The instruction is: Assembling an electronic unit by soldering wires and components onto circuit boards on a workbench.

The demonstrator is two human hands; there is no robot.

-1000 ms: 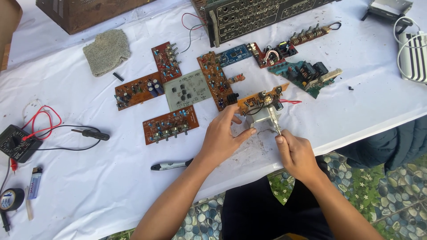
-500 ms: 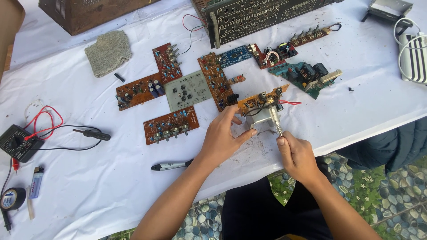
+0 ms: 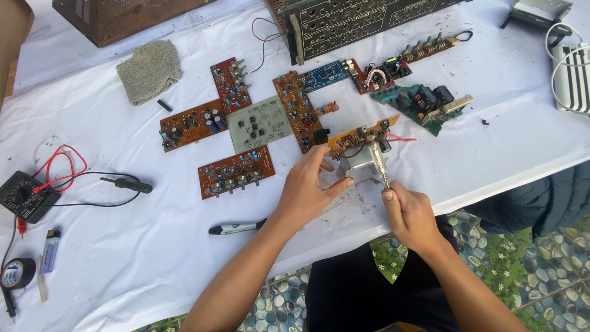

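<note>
far left: black multimeter (image 3: 23,195) at the bench (image 3: 110,258) edge, red and black leads looped beside it; below it a blue lighter (image 3: 49,250) and a roll of black tape (image 3: 16,273).
probe: black-handled probe (image 3: 126,183) lies right of the meter, apart from your hands.
cloth: grey rag (image 3: 149,71) near the top, beside a brown case.
boards: brown circuit boards (image 3: 232,170) fanned around a pale green board (image 3: 259,124), mid-bench, well left of your work.
pen: black and white pen tool (image 3: 236,228) just beside your left forearm.
left hand: your left hand (image 3: 312,187) has fingers curled, thumb out toward the metal part, gripping the near end of the orange board (image 3: 359,135) and steadying it.
work piece: orange board with a grey metal block (image 3: 359,161) under it, at the bench's near edge, between your hands.
right hand: your right hand (image 3: 410,212) is closed in a pinch on a thin metal screwdriver (image 3: 380,163), tip up at the orange board.
right side: green board (image 3: 424,104) just behind the work piece; dark panel unit (image 3: 362,21) at the top; white striped box (image 3: 571,74) at far right.
</note>
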